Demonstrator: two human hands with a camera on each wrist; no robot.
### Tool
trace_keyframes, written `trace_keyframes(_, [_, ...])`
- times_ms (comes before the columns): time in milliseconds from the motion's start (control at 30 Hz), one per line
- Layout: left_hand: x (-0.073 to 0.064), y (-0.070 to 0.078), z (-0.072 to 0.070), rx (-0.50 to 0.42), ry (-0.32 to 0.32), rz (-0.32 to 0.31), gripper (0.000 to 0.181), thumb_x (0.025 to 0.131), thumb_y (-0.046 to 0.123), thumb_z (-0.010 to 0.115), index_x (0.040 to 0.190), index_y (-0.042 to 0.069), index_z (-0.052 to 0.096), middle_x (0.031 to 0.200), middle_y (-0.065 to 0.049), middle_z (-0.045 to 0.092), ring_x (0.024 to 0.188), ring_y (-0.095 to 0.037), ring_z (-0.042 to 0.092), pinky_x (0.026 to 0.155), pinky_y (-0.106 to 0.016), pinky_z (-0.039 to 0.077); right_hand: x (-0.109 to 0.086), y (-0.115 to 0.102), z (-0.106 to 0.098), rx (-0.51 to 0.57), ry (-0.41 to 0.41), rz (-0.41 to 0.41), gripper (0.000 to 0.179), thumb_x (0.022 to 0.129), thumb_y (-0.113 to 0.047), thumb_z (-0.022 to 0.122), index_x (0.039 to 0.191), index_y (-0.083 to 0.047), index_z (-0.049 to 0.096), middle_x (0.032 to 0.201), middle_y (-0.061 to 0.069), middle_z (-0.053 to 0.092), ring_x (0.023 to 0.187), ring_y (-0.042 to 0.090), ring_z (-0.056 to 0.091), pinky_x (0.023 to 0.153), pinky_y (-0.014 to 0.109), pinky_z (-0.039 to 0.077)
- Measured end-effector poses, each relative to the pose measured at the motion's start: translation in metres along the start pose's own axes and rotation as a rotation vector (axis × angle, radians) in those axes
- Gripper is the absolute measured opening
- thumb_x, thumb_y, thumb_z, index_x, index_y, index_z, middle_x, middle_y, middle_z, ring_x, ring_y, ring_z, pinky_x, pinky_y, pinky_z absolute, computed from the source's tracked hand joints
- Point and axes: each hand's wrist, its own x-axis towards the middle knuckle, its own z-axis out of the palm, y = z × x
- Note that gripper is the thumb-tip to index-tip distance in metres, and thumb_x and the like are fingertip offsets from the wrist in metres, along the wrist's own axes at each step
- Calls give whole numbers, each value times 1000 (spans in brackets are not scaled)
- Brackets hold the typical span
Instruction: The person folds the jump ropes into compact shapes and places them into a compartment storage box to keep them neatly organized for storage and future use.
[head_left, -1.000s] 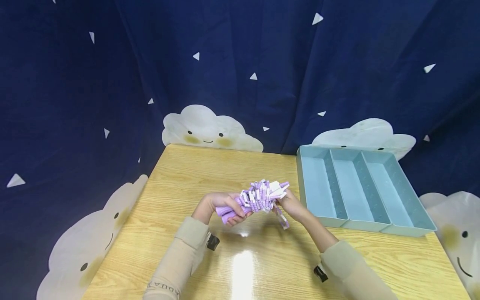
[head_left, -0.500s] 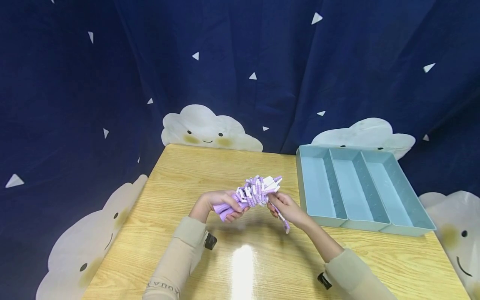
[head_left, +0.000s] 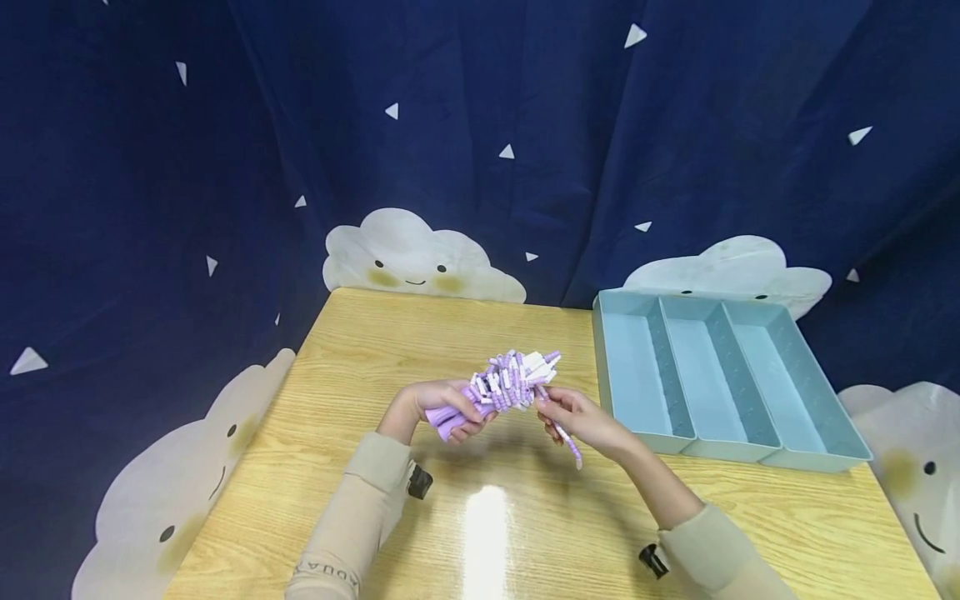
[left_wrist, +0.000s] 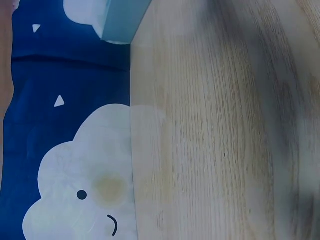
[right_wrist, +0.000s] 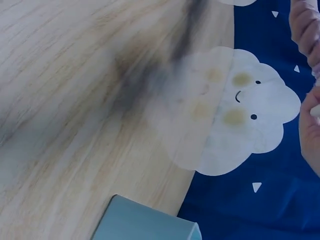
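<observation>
A beaded jump rope (head_left: 510, 380) in purple and white is bundled in a thick coil above the table. Its two purple handles (head_left: 444, 417) poke out at the lower left, and my left hand (head_left: 442, 404) grips them with the fingers curled round. On the bundle's right side, my right hand (head_left: 585, 421) pinches the loose tail (head_left: 567, 444) of beads between thumb and fingers; the tail hangs down past the hand. White and purple bead ends stick out at the coil's upper right. In the right wrist view only part of a hand (right_wrist: 311, 135) shows at the right edge.
A light blue tray (head_left: 686, 446) with three long compartments stands at the table's right rear. The wooden table (head_left: 390, 333) reaches back to a dark blue curtain with white triangles and smiling clouds. Bright glare lies on the tabletop between the forearms.
The coiled rope has shifted slightly left and up with my left hand. My right hand has come from behind the coil's end to the near side, drawing the loose tail down and right.
</observation>
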Motion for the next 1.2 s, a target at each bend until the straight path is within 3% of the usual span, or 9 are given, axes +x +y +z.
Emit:
trace_keyframes(233, [-1,-1,-1,18,34,-11,8,83,1,43,90,4,42,62,1,43,51,-8,41,46,-18,36,-7,-11,-1,-81,-46,-12,19,96,-17,44,96,2,47,66,3,48,56,12,48,51,23,44])
trace_keyframes(467, [-2,-2,-2,10,53,-24,17,84,-5,31,89,6,44,63,1,43,52,-7,41,46,-18,37,-9,-24,2,-182,-16,8,22,95,-16,47,86,4,48,66,8,49,57,12,48,53,25,43])
trace_keyframes(700, [1,-12,-15,-19,78,-28,17,86,-5,31,90,5,45,64,0,44,51,-8,41,46,-19,37,-12,-36,5,-278,11,57,14,91,-13,52,95,0,52,73,16,55,48,7,46,36,20,36])
trace_keyframes(833, [0,-9,-11,-26,70,-21,17,86,-5,32,91,5,44,64,-1,44,51,-8,41,46,-19,38,-14,-41,6,-320,12,79,17,91,-17,53,97,-2,54,74,13,58,44,7,44,35,19,35])
trace_keyframes(900, [-2,-6,-7,-25,65,-17,19,86,-6,29,91,5,44,64,-1,44,51,-8,42,47,-19,38,-14,-43,6,-335,22,93,20,92,-17,52,103,-1,56,76,11,59,48,9,46,35,20,36])
trace_keyframes(1100, [-2,-5,-7,-18,76,-19,21,86,-8,27,91,5,44,64,-1,44,51,-8,42,47,-19,38,-17,-49,4,-414,45,72,32,94,-8,43,120,10,50,89,13,61,75,21,59,57,34,51])
trace_keyframes(1200, [-2,-5,-7,-20,79,-24,21,86,-8,27,90,4,44,64,-1,44,51,-8,42,47,-19,39,-17,-52,5,-494,65,40,34,95,-6,42,123,12,48,85,12,58,71,17,56,57,33,51])
